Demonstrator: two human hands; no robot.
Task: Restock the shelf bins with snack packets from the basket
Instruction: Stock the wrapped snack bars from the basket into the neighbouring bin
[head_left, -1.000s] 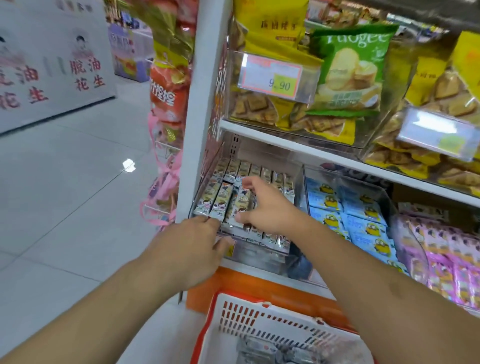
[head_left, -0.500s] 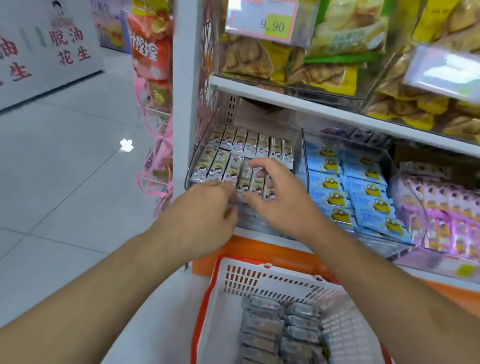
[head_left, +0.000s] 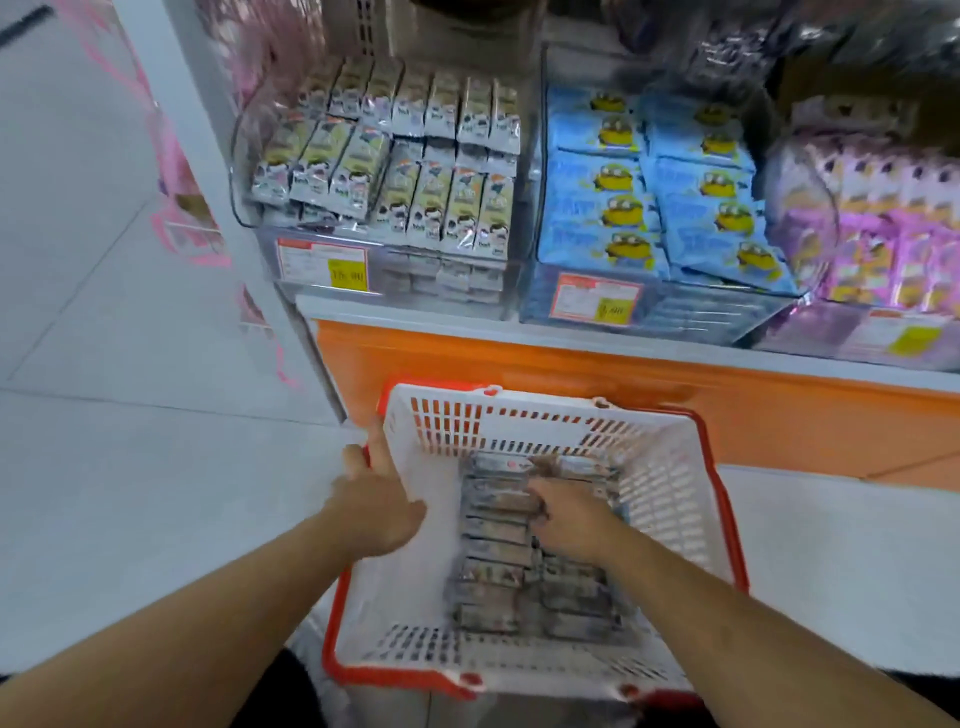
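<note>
A white basket with a red rim (head_left: 670, 499) sits on the floor below the shelf. Several grey snack packets (head_left: 493, 571) lie in rows on its bottom. My left hand (head_left: 376, 506) grips the basket's left rim, thumb inside. Down inside the basket, my right hand (head_left: 566, 512) has its fingers curled on the packets; motion blur hides whether it grips one. On the shelf above, a clear bin (head_left: 322, 270) holds rows of the same small packets (head_left: 410, 156).
To the right of that bin stand a bin of blue packets (head_left: 654, 192) and one of pink-purple packets (head_left: 883, 223). An orange panel (head_left: 571, 379) runs under the shelf. Grey tiled floor (head_left: 104, 467) lies to the left, with pink hanging goods beside the shelf post.
Both hands have left the shelf bin and dropped to the basket. The view has tilted down. My left hand now holds the rim and my right hand is among the packets.
</note>
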